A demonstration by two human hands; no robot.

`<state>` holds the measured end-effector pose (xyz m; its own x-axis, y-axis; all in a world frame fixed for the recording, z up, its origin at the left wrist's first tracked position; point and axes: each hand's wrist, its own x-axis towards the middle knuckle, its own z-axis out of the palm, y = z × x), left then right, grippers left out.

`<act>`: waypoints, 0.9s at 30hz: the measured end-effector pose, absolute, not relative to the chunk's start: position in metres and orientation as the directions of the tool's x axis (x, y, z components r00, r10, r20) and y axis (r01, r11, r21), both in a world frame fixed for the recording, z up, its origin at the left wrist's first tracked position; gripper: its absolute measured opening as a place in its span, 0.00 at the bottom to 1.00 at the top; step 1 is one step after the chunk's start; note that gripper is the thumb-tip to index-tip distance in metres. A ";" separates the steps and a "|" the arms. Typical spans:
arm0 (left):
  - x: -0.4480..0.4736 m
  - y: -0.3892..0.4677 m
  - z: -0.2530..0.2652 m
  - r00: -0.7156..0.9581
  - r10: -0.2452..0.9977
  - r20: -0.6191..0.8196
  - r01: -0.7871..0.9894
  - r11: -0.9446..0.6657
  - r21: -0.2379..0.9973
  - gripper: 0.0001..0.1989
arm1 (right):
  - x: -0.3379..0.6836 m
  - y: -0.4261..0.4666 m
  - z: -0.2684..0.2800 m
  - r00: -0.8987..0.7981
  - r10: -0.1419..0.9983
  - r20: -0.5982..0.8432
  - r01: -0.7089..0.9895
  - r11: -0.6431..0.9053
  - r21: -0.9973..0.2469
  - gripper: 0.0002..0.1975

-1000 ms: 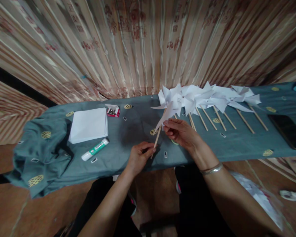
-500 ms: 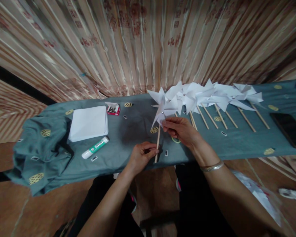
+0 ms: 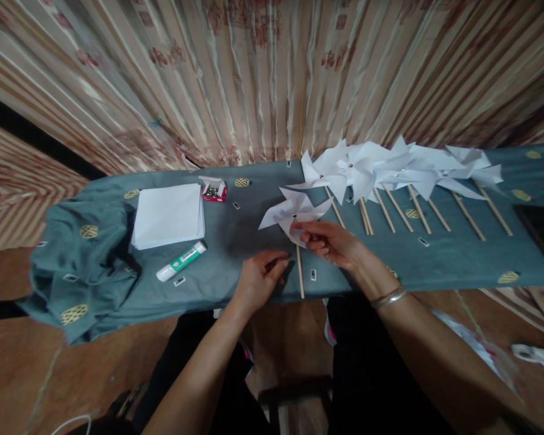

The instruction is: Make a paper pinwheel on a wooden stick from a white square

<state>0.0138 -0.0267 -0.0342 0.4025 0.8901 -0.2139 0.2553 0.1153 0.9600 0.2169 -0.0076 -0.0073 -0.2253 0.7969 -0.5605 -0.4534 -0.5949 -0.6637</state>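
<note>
A white paper pinwheel [image 3: 281,209] on a wooden stick stands over the near part of the table, a metal pin at its centre. My right hand [image 3: 329,243] pinches it just under the centre, thumb and finger at the lower paper blade. The stick's lower end points toward the table's front edge. To the left of the stick, my left hand [image 3: 260,279] has its fingers curled together, apart from the stick, with nothing visible in them. More finished pinwheels [image 3: 367,169] lie overlapping in a row behind and right of my right hand, their sticks pointing toward me.
On the left are a stack of white paper [image 3: 167,214], a glue stick [image 3: 181,261] and an open red box of metal pins [image 3: 214,190]. A dark phone [image 3: 541,232] lies at the right. Grey-green patterned cloth [image 3: 236,241] covers the narrow table; a curtain [image 3: 254,90] hangs behind.
The pinwheel has come away from the row, and its blades have turned. My left hand has let go of the stick. The view has shifted slightly, moving the tabletop things rightward.
</note>
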 end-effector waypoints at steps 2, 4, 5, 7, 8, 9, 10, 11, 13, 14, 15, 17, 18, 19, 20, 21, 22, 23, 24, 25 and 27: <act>0.015 -0.022 -0.035 0.336 0.929 -0.154 0.267 0.063 0.962 0.17 | 0.215 -0.009 -0.008 -0.239 0.780 -0.578 -0.485 -0.612 -0.625 0.10; 0.019 -0.016 -0.035 0.312 0.938 -0.149 0.264 0.065 0.962 0.21 | 0.212 -0.011 -0.010 -0.239 0.779 -0.580 -0.515 -0.608 -0.604 0.10; 0.021 -0.014 -0.035 0.311 0.936 -0.163 0.259 0.081 0.962 0.23 | 0.211 -0.012 -0.011 -0.238 0.782 -0.575 -0.527 -0.602 -0.600 0.10; 0.026 -0.009 -0.034 0.319 0.925 -0.205 0.245 0.129 0.961 0.25 | 0.207 -0.015 -0.014 -0.235 0.794 -0.561 -0.548 -0.585 -0.598 0.11; 0.029 -0.006 -0.034 0.324 0.919 -0.225 0.233 0.153 0.960 0.26 | 0.205 -0.016 -0.015 -0.233 0.799 -0.554 -0.558 -0.577 -0.597 0.11; 0.032 -0.003 -0.033 0.327 0.914 -0.242 0.220 0.176 0.959 0.27 | 0.204 -0.017 -0.017 -0.230 0.802 -0.551 -0.568 -0.570 -0.594 0.11; 0.035 -0.001 -0.033 0.328 0.909 -0.257 0.208 0.195 0.958 0.27 | 0.203 -0.018 -0.018 -0.225 0.804 -0.550 -0.579 -0.565 -0.588 0.11; 0.038 0.001 -0.033 0.327 0.906 -0.269 0.200 0.212 0.957 0.27 | 0.203 -0.019 -0.018 -0.224 0.803 -0.552 -0.592 -0.562 -0.578 0.10; 0.042 0.005 -0.033 0.326 0.900 -0.288 0.190 0.236 0.953 0.27 | 0.202 -0.020 -0.018 -0.242 0.797 -0.553 -0.615 -0.567 -0.548 0.10; 0.044 0.007 -0.034 0.328 0.897 -0.295 0.189 0.244 0.951 0.28 | 0.202 -0.020 -0.017 -0.259 0.794 -0.550 -0.626 -0.571 -0.531 0.09; 0.045 0.009 -0.034 0.330 0.894 -0.303 0.189 0.252 0.949 0.28 | 0.202 -0.020 -0.016 -0.275 0.794 -0.543 -0.638 -0.573 -0.515 0.09; 0.047 0.011 -0.035 0.336 0.887 -0.318 0.187 0.268 0.945 0.29 | 0.201 -0.019 -0.014 -0.300 0.795 -0.527 -0.652 -0.574 -0.495 0.09; 0.048 0.012 -0.036 0.339 0.884 -0.322 0.183 0.274 0.944 0.29 | 0.201 -0.019 -0.014 -0.304 0.795 -0.525 -0.655 -0.574 -0.491 0.09; 0.049 0.013 -0.036 0.341 0.881 -0.327 0.177 0.281 0.943 0.28 | 0.199 -0.018 -0.013 -0.304 0.793 -0.529 -0.656 -0.576 -0.487 0.08; 0.049 0.013 -0.036 0.342 0.880 -0.330 0.170 0.287 0.943 0.28 | 0.198 -0.018 -0.013 -0.303 0.788 -0.536 -0.657 -0.580 -0.481 0.08; 0.050 0.014 -0.037 0.341 0.879 -0.333 0.163 0.293 0.942 0.28 | 0.196 -0.017 -0.013 -0.299 0.783 -0.546 -0.660 -0.583 -0.474 0.08; 0.050 0.014 -0.037 0.339 0.878 -0.338 0.157 0.301 0.941 0.27 | 0.194 -0.017 -0.014 -0.295 0.780 -0.552 -0.667 -0.582 -0.466 0.07; 0.051 0.014 -0.037 0.337 0.876 -0.344 0.153 0.310 0.938 0.27 | 0.193 -0.016 -0.014 -0.291 0.779 -0.556 -0.675 -0.578 -0.458 0.07; 0.051 0.015 -0.037 0.335 0.875 -0.351 0.150 0.318 0.936 0.27 | 0.191 -0.016 -0.015 -0.290 0.780 -0.555 -0.682 -0.575 -0.451 0.07; 0.051 0.015 -0.037 0.333 0.874 -0.355 0.148 0.323 0.935 0.27 | 0.190 -0.015 -0.016 -0.292 0.781 -0.551 -0.689 -0.572 -0.446 0.07; 0.051 0.015 -0.037 0.338 0.871 -0.357 0.148 0.325 0.934 0.27 | 0.189 -0.014 -0.019 -0.299 0.781 -0.549 -0.699 -0.571 -0.431 0.08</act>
<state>0.0509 0.0147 -0.0373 0.3383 0.8708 -0.3568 0.1478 0.3253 0.9340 0.1893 -0.0145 -0.0189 -0.2990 0.7808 -0.5486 -0.6990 -0.5706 -0.4311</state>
